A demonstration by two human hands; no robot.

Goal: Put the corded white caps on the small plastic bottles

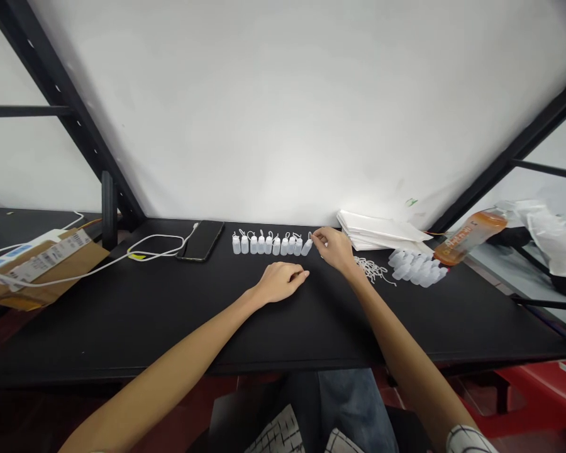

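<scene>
A row of small white plastic bottles [268, 245] with white string loops at their tops stands near the back of the black table [170, 327]. My right hand [334, 247] is at the right end of the row, its fingers pinched at the top of the last bottle [306, 248], which tilts to the right. Its fingertips partly hide the string there. Just in front of the row, my left hand [279, 282] rests low over the table with its fingers curled in, and nothing shows in it.
Loose white strings [372, 269] lie right of my right hand, beside a heap of similar bottles [417, 267]. Behind them are stacked white sheets [377, 229] and an orange-labelled bag [471, 237]. A phone [201, 241], white cable [153, 255] and cardboard package [42, 267] lie left.
</scene>
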